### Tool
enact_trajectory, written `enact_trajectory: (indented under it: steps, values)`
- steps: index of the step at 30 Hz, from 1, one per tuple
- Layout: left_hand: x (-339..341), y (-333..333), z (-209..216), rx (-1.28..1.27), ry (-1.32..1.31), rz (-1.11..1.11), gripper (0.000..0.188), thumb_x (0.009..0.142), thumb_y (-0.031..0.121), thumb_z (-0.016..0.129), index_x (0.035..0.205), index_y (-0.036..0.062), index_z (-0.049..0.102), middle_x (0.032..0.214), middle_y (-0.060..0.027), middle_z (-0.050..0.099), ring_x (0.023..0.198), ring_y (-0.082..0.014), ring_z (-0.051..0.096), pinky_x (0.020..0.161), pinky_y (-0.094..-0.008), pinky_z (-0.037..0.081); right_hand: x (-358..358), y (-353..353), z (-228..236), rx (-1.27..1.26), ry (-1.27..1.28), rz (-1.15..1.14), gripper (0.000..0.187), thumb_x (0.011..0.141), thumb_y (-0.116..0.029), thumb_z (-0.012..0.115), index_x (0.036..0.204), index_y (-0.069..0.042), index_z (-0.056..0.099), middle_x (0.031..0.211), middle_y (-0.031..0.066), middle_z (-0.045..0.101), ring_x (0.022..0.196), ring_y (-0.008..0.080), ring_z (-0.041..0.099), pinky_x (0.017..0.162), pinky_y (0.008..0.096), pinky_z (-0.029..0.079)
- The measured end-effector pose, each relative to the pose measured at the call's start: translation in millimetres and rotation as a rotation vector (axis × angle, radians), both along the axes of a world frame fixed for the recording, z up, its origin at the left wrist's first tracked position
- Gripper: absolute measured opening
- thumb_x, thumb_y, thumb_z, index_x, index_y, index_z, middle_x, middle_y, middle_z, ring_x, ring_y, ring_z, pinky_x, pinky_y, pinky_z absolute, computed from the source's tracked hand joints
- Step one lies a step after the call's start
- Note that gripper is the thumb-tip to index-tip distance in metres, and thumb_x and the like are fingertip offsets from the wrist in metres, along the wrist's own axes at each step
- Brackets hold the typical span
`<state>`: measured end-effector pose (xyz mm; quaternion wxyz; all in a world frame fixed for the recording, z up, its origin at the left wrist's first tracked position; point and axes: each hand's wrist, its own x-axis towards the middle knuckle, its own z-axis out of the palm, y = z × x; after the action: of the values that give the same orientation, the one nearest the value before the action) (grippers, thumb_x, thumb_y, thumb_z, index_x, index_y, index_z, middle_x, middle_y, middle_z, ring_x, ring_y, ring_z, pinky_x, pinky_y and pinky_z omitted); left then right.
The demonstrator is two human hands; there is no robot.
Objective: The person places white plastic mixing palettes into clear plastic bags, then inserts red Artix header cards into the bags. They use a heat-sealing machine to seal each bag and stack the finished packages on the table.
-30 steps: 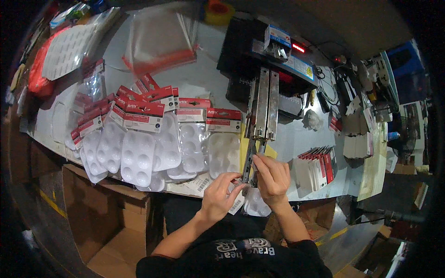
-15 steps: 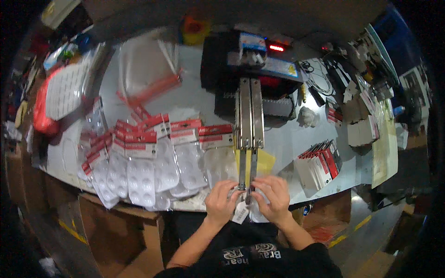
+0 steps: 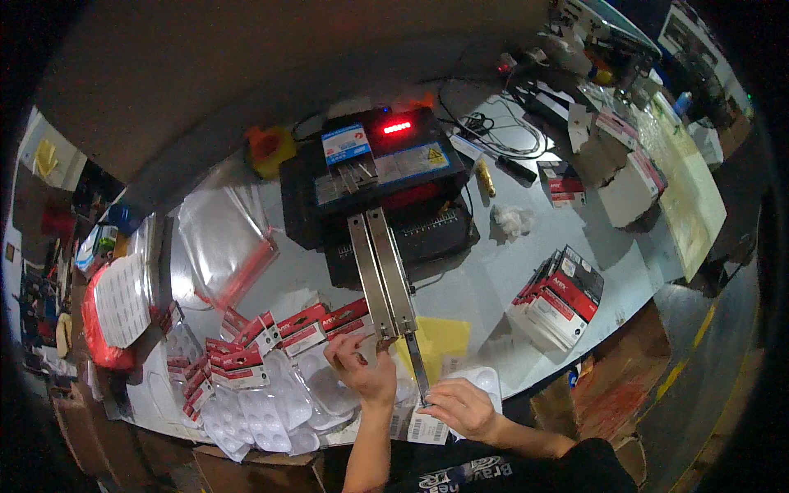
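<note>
Two long metal slide rails [image 3: 380,271] run toward me from a black machine [image 3: 394,177]. A thin dark inner bar [image 3: 417,366] sticks out of the right rail, and my right hand [image 3: 462,408] pinches its near end. My left hand [image 3: 366,374] is at the left rail's near end, its fingers bent and apart, the thumb side against the metal. White barcode labels [image 3: 427,430] lie below my right fingers at the table edge. A white palette tray [image 3: 485,382] is partly hidden behind my right hand.
Bagged white palette trays [image 3: 263,411] with red header cards [image 3: 238,361] spread over the left. Clear plastic bags [image 3: 218,234] lie behind them. A stack of red-and-white cards [image 3: 563,296] stands at right, near crumpled tissue [image 3: 514,220], cables [image 3: 509,135] and a cardboard box [image 3: 629,193].
The left rail's extended bar has slid in, and my left hand has moved away from me with it. My right hand stays at the other bar's end. The view has turned and shifted.
</note>
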<state>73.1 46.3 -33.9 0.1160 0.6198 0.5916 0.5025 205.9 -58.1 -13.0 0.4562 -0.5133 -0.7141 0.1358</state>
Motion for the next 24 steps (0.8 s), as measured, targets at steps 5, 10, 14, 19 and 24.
enact_trajectory:
  steps: [5, 10, 14, 19, 24]
  values:
    - [-6.9, 0.3, 3.5, -0.016, 0.101, -0.088, 0.041, 0.059, -0.003, 0.073, 0.094, 0.0058, 0.054, 0.096, -0.0112, 0.050, 0.088, -0.0282, 0.052, 0.073, -0.0365, 0.045, 12.6, 29.0, -6.6, 0.053, -0.177, -0.197, 0.033, 0.061, -0.012, 0.079, 0.086, -0.004, 0.059, 0.083, 0.0091, 0.059, 0.075, 0.0265, 0.058, 0.061, 0.0367, 0.045]
    - [-14.1, -4.0, 8.4, -0.138, 0.059, -0.191, 0.038, 0.062, 0.000, 0.074, 0.095, 0.0050, 0.055, 0.096, -0.0107, 0.050, 0.085, -0.0263, 0.054, 0.071, -0.0353, 0.046, 15.4, 65.4, -5.7, 0.149, -0.214, -0.208, 0.038, 0.060, -0.004, 0.074, 0.092, -0.006, 0.053, 0.085, 0.0076, 0.056, 0.074, 0.0262, 0.054, 0.066, 0.0379, 0.039]
    - [-22.2, -19.3, 7.2, -0.113, 0.001, -0.195, 0.031, 0.064, 0.001, 0.073, 0.090, 0.0047, 0.057, 0.091, -0.0105, 0.052, 0.076, -0.0254, 0.055, 0.064, -0.0341, 0.047, 6.9, 89.8, -4.5, 0.098, -0.240, -0.314, 0.039, 0.059, -0.002, 0.068, 0.095, -0.009, 0.055, 0.090, 0.0062, 0.057, 0.077, 0.0225, 0.055, 0.069, 0.0366, 0.038]
    - [-32.2, -40.1, 4.9, -0.106, 0.057, -0.260, 0.016, 0.067, 0.003, 0.071, 0.079, 0.0047, 0.061, 0.083, -0.0096, 0.057, 0.068, -0.0255, 0.056, 0.059, -0.0341, 0.047, 4.7, 91.0, -9.4, 0.121, -0.257, -0.336, 0.037, 0.059, -0.003, 0.069, 0.094, -0.009, 0.055, 0.089, 0.0056, 0.058, 0.078, 0.0227, 0.056, 0.070, 0.0373, 0.038]
    - [-36.1, -51.2, 9.2, -0.169, 0.052, -0.374, 0.013, 0.067, 0.006, 0.072, 0.075, 0.0052, 0.062, 0.083, -0.0101, 0.059, 0.071, -0.0269, 0.059, 0.060, -0.0342, 0.047, 27.3, 83.5, 5.2, -0.118, -0.356, -0.284, 0.034, 0.059, -0.011, 0.076, 0.088, -0.008, 0.059, 0.087, 0.0014, 0.061, 0.077, 0.0232, 0.057, 0.072, 0.0372, 0.040]
